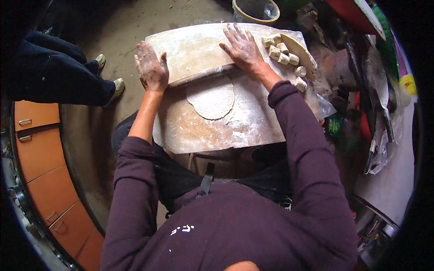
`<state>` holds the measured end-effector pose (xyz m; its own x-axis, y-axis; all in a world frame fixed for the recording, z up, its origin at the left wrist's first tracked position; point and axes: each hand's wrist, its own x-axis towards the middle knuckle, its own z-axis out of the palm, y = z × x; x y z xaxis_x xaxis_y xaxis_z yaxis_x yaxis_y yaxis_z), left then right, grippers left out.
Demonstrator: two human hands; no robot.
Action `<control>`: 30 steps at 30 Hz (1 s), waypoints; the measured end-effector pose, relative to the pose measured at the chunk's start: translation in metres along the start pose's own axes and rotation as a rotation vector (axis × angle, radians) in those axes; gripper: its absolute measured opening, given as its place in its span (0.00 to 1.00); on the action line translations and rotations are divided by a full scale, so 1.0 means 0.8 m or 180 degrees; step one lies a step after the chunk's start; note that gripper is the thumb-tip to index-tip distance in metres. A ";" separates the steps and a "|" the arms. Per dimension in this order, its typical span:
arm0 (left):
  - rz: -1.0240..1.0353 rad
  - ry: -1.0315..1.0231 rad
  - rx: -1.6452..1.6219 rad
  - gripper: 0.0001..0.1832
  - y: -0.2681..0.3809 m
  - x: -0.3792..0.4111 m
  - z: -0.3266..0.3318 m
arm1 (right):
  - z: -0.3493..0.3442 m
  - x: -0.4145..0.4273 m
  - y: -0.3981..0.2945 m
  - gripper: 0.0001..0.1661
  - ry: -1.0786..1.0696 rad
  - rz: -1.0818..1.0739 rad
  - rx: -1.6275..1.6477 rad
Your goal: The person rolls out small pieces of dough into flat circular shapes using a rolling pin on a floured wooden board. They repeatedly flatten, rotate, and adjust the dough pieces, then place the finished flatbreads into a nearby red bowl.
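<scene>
My left hand (151, 67) lies palm down over the left end of a wooden rolling pin (205, 74), its fingers stretched out and its thumb apart. Over the pin's right end, my right hand (242, 47) is also flat, with its fingers spread. Neither hand's fingers curl around the pin. A flat, roughly round sheet of dough (213, 100) lies on the floured board (190, 135), and the pin crosses its far edge. Several cut dough pieces (283, 58) sit at the board's right side, beside a curved, pale flap (303, 50) that I cannot identify.
Beyond the board stands a bucket (257, 17) with a pale rim. A person in dark trousers (64, 74) stands at left, above orange drawers (47, 152). To the right are a clear plastic bag (325, 106), a long-handled metal utensil (383, 95) and other clutter.
</scene>
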<state>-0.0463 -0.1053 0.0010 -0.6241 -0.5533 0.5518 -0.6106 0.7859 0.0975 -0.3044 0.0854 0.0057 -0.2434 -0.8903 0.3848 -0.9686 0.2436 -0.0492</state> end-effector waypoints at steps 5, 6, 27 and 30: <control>-0.0260 -0.0871 -0.0497 0.44 0.074 -0.142 -0.081 | -0.053 -0.132 -0.020 0.40 -0.0497 -0.0197 0.0147; -0.0251 -0.1185 -0.0603 0.45 0.092 -0.179 -0.108 | -0.078 -0.165 -0.031 0.41 -0.0615 -0.0130 0.0365; -0.0148 -0.1643 -0.0590 0.49 0.137 -0.235 -0.156 | -0.117 -0.214 -0.025 0.42 -0.1148 -0.0139 0.0543; -0.0114 -0.1388 -0.0432 0.44 0.130 -0.228 -0.135 | -0.108 -0.196 -0.017 0.38 -0.0944 -0.0287 0.0484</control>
<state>0.0565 0.1075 0.0002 -0.7684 -0.6225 0.1487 -0.5842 0.7771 0.2340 -0.2488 0.2549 0.0261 -0.1389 -0.9842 0.1102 -0.9778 0.1187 -0.1726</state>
